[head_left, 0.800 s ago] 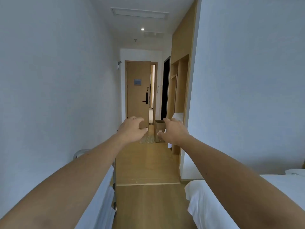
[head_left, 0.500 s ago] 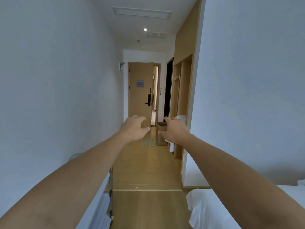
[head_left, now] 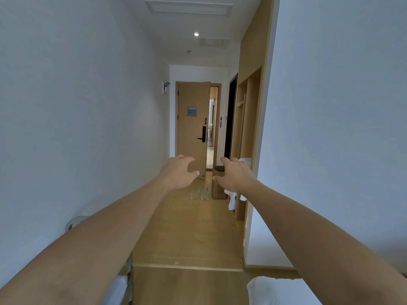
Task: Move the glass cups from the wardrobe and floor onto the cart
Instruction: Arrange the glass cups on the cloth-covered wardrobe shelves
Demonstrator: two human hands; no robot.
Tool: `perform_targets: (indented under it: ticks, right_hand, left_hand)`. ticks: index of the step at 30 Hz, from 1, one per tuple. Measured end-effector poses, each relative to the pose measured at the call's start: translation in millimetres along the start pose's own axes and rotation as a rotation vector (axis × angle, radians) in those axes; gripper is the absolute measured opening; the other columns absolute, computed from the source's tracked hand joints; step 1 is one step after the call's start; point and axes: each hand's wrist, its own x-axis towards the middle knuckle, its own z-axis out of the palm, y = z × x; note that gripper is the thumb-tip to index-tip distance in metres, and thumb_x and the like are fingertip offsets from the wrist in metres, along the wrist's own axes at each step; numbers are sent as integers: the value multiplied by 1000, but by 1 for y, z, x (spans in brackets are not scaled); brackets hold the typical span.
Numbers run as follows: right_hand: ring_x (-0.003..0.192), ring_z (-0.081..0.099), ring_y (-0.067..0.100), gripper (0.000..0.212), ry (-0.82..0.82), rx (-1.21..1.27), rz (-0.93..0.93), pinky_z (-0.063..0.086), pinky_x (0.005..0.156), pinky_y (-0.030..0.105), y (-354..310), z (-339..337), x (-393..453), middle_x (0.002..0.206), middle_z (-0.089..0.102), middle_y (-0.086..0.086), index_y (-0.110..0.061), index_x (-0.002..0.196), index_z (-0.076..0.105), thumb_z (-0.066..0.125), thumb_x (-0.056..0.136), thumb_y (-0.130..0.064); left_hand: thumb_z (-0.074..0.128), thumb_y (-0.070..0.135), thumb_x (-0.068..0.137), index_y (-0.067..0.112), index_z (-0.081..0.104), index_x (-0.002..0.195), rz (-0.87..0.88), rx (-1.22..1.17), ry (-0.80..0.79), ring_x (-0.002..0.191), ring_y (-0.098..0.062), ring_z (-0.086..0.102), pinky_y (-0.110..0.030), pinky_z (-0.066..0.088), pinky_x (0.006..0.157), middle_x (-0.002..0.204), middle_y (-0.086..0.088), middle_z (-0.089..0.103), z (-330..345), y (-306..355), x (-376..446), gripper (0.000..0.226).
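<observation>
Cart (head_left: 128, 280) rail at lower left edge, beside the person; bed (head_left: 279, 291) corner lower right. Both arms extended forward, empty. Left hand (head_left: 179, 172) and right hand (head_left: 234, 175) show fingers loosely curved and spread, holding nothing, judged readied for pickup. Glass cups (head_left: 199, 193) cluster on floor (head_left: 187, 227) far down the corridor beside a cardboard box (head_left: 219, 183), near the wardrobe (head_left: 244, 139); apparently upright, axes vertical, too small to confirm.

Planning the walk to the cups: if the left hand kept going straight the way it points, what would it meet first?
Nothing close: the left hand points down the hallway, holding nothing. The way looks free up to the glass cups on the floor or the door behind them; depth is unclear.
</observation>
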Motion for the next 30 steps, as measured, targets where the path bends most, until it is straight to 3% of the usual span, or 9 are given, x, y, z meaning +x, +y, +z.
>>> perform_targets:
  ticks: [12, 20, 25, 30]
  right_hand:
    - [128, 49, 31, 68, -14, 11, 13, 52, 98, 46, 55, 38, 100, 141, 52, 8, -23, 148, 40, 62, 92, -54]
    - [131, 48, 32, 66, -20, -8, 39, 49, 103, 46, 58, 75, 186, 143, 52, 9, -20, 147, 42, 63, 93, -52]
    - [126, 51, 31, 63, -13, -27, 57, 52, 98, 45, 46, 88, 258, 140, 52, 9, -19, 145, 43, 63, 94, -50]
    - [127, 49, 35, 63, 17, -12, 62, 51, 100, 48, 32, 103, 333, 139, 52, 11, -19, 147, 41, 63, 95, -47]
  left_hand:
    - [58, 44, 98, 28, 43, 151, -2, 36, -37, 144, -26, 38, -51, 41, 113, 158, -3, 39, 52, -11, 110, 57]
    - [60, 41, 98, 27, 43, 151, 13, -31, -56, 142, -28, 40, -49, 40, 114, 156, -7, 40, 78, -63, 207, 57]
    - [60, 41, 98, 25, 43, 151, 43, -30, -56, 143, -29, 38, -50, 39, 115, 158, -7, 39, 81, -104, 282, 58]
    - [60, 42, 97, 25, 44, 151, 73, -48, -44, 143, -28, 38, -44, 38, 115, 157, -5, 39, 80, -145, 357, 58]
